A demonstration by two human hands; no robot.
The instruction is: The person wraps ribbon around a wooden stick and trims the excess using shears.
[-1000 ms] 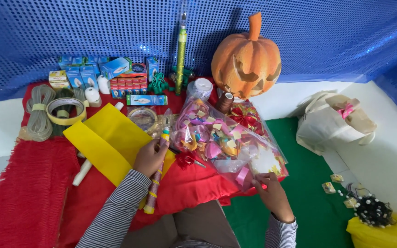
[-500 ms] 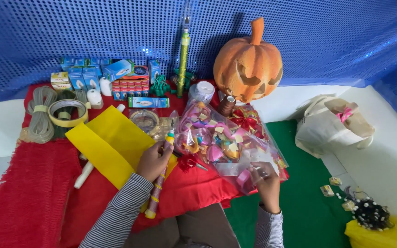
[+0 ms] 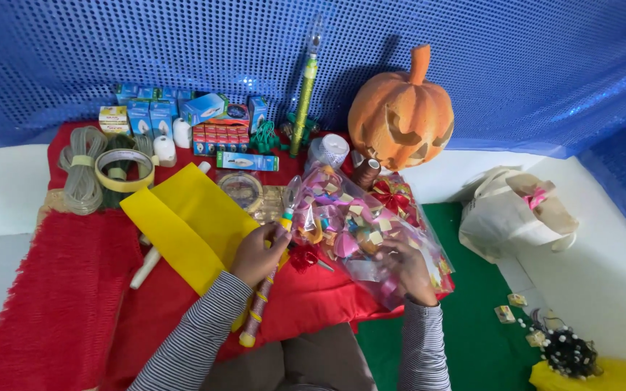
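My left hand (image 3: 256,255) grips a long thin stick (image 3: 266,286) wrapped in red with yellow bands, its clear bulb-like tip pointing up toward the middle of the red cloth. My right hand (image 3: 409,269) reaches into a clear plastic bag (image 3: 360,224) full of small pink, purple and gold bows, fingers closed around the contents. A yellow felt sheet (image 3: 182,221) lies under and left of my left hand.
An orange carved pumpkin (image 3: 400,119) stands at the back. Blue boxes (image 3: 150,116), red packs (image 3: 217,137), cord coils (image 3: 81,170), a tape roll (image 3: 123,170) and a tall tube (image 3: 304,90) line the red cloth (image 3: 59,289). A cream bag (image 3: 516,213) lies right on white flooring.
My right hand has moved from the bag's lower right corner up and into the bag among the bows. The left hand keeps the stick in about the same place.
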